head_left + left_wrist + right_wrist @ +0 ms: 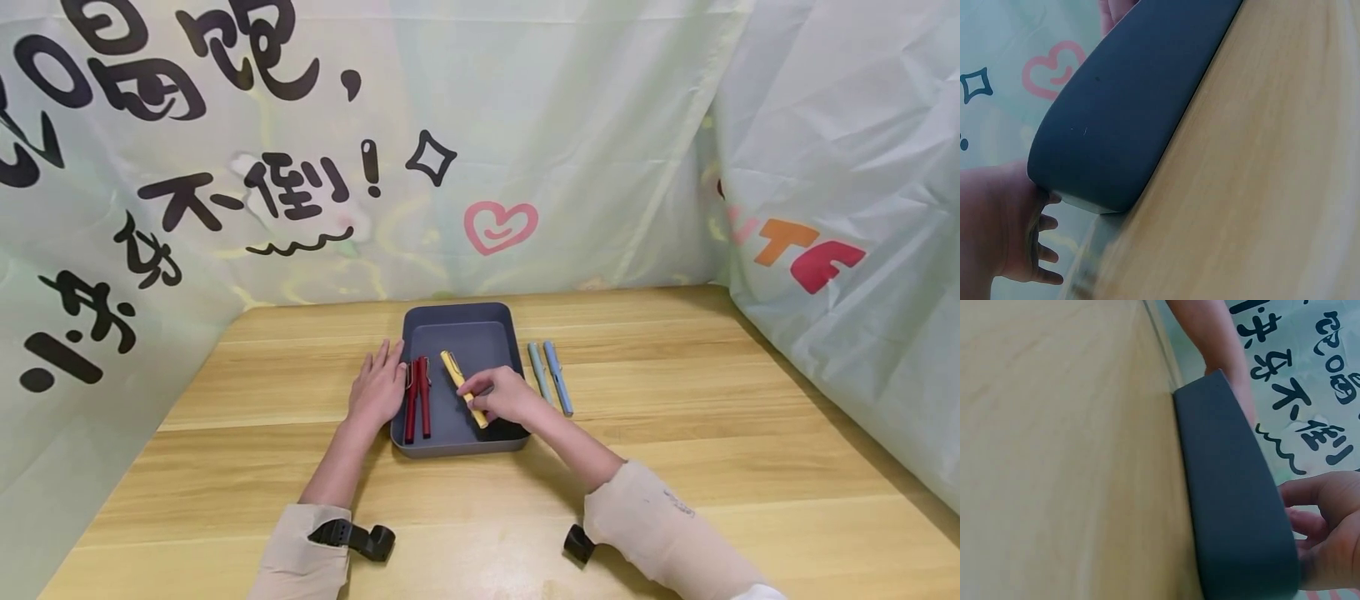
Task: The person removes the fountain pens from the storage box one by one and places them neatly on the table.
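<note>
A dark grey tray [457, 448] stands on the wooden table in the head view. Inside it, two dark red pens [411, 408] lie side by side along the left wall. My right hand [504, 395] pinches a yellow pen [453, 368] over the tray's right half, the pen slanting with its clip end up and left. Whether the pen touches the tray floor I cannot tell. My left hand [377, 390] rests against the tray's left side with fingers straight. In the left wrist view the tray wall [1110, 106] hides the pens.
Right of the tray, a green pen [538, 371] and a blue pen [558, 379] lie on the table [675, 400]. A printed curtain [600, 150] hangs behind the table and along its sides.
</note>
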